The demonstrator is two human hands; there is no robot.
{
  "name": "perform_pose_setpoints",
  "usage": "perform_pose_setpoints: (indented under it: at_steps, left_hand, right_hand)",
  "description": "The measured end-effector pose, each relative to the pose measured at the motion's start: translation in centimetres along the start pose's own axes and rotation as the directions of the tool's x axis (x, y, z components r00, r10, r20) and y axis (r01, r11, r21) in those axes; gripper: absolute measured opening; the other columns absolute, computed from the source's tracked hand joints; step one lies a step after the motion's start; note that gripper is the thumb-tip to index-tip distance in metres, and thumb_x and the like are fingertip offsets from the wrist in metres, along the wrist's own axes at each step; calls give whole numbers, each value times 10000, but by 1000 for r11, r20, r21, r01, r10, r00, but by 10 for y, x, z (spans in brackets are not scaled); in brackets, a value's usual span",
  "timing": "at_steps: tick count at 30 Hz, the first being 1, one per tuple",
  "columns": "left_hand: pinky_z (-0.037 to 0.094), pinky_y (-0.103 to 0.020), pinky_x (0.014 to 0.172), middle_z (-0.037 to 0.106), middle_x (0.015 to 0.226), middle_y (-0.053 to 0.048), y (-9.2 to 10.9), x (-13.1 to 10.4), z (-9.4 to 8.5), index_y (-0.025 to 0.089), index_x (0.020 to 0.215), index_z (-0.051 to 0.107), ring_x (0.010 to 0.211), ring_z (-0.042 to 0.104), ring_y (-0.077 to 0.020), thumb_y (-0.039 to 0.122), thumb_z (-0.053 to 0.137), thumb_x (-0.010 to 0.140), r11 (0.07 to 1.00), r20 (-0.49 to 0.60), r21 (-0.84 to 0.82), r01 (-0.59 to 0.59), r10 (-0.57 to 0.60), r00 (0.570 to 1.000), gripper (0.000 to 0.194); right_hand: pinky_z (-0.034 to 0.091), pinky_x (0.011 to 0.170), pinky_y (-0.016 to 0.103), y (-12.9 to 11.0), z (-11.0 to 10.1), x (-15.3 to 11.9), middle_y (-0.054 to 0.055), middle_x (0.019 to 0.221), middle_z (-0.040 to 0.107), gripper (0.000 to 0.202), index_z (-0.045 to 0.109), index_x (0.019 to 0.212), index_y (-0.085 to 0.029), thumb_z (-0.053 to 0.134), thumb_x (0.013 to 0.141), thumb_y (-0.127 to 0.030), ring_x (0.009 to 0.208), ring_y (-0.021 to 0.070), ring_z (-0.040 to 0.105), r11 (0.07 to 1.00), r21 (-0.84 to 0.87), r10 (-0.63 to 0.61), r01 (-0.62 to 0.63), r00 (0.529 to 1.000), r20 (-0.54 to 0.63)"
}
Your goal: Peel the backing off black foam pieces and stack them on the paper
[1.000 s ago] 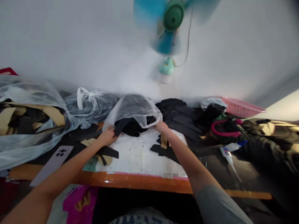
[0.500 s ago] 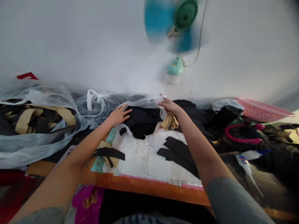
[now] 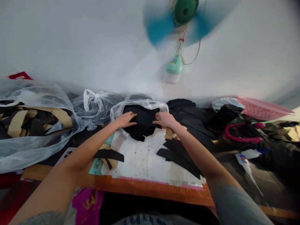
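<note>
Black fabric pieces [image 3: 144, 116] lie in the mouth of a clear plastic bag [image 3: 153, 103] at the back of the table. My left hand [image 3: 126, 120] is at the left side of the fabric, its thumb and fingers closing on the edge. Opposite it, my right hand [image 3: 166, 119] has curled fingers on the fabric's right edge. The fingertips are partly hidden against the dark cloth. Beside my right wrist is a tan scrap [image 3: 168, 133]. Black strips [image 3: 179, 156] lie nearer me on the white table covering [image 3: 138, 159].
On the left stands a plastic bag of tan and black strips [image 3: 39, 120], beside a tied clear bag [image 3: 97, 106]. A phone [image 3: 67, 153] lies near my left forearm. At right are a pink basket [image 3: 262, 107] and a glue bottle [image 3: 248, 170]. A fan [image 3: 185, 12] spins above.
Both hands have come down from the bag's rim to the black fabric, and my right hand's fingers have curled. The bag's mouth now stands open behind them. The view has shifted slightly.
</note>
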State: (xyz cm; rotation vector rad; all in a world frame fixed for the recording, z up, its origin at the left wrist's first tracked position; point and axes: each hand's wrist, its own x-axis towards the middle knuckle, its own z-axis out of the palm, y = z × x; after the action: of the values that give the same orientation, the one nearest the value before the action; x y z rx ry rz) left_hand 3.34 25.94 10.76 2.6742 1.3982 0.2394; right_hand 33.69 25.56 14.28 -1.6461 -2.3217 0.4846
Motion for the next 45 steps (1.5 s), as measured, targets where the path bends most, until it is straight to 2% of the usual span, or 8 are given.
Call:
perform_pose_setpoints:
  at_steps: [6,11,18,23,27,32,37,45]
  left_hand:
    - [461,-390,1115,576,1401,-157,3,6,-2,155,1534,462,1294,573,-291,300,578,912,989,-12,-57,-137,136,991,649]
    - [464,-445,1132,559,1375,-173,11,1,3,136,1543,441,1281,558,-288,251,487,942,981,-128,-81,-177,166,978,614]
    - [293,-683,1202,449,1546,-236,39,-2,18,128,1503,490,1447,409,-412,516,614,919,968,-218,-1,-249,243,945,712]
    - [513,-542,1050,680,1237,-206,66,-11,22,112,1244,710,1171,641,-367,511,701,836,971,-455,-187,-146,46,889,570]
    - [543,-457,1042,741,1143,-138,80,-23,11,138,1280,699,1111,698,-282,394,543,957,932,-620,-352,-89,-161,768,440]
    - [588,-362,985,750,1226,-130,108,-34,-1,138,1278,708,1124,718,-250,516,656,925,591,-565,-784,-188,-555,611,520]
    - [638,-300,740,757,1198,-125,137,-37,9,165,1254,723,960,749,-234,559,821,757,199,-335,-940,-278,-701,630,641]
    - [488,-174,477,734,925,-32,151,-70,24,200,1318,673,652,652,-115,472,889,695,90,-224,-968,-236,-740,634,713]
  right_hand:
    - [519,909,319,7,23,-5,95,1064,755,363,721,1098,-148,820,753,-195,1017,243,680,978,207,-12,2,999,44]
    - [509,574,255,13,18,-6,21,768,707,204,737,983,-132,668,854,-274,604,136,590,859,511,6,-45,997,77]
    - [399,438,209,-16,29,-19,-11,642,632,167,701,841,-163,717,842,-329,495,97,497,594,801,37,-75,997,65]
    - [344,400,199,-37,27,-37,-21,626,584,315,707,903,-163,721,890,-477,454,73,419,433,900,24,-59,998,54]
    - [380,457,198,-45,22,-57,20,848,685,439,738,1089,-175,718,888,-565,506,58,421,409,912,-7,21,1000,-19]
    - [506,737,252,-42,24,-76,54,1028,704,526,706,1227,-183,804,810,-488,832,139,621,493,849,-117,190,981,-151]
    - [316,500,234,-31,26,-95,-62,606,492,418,707,986,-165,681,874,-567,498,85,374,615,775,-163,146,985,-57]
    - [463,793,275,-15,13,-137,45,931,726,198,734,1002,-139,648,928,-301,851,172,625,758,629,-204,172,979,-21]
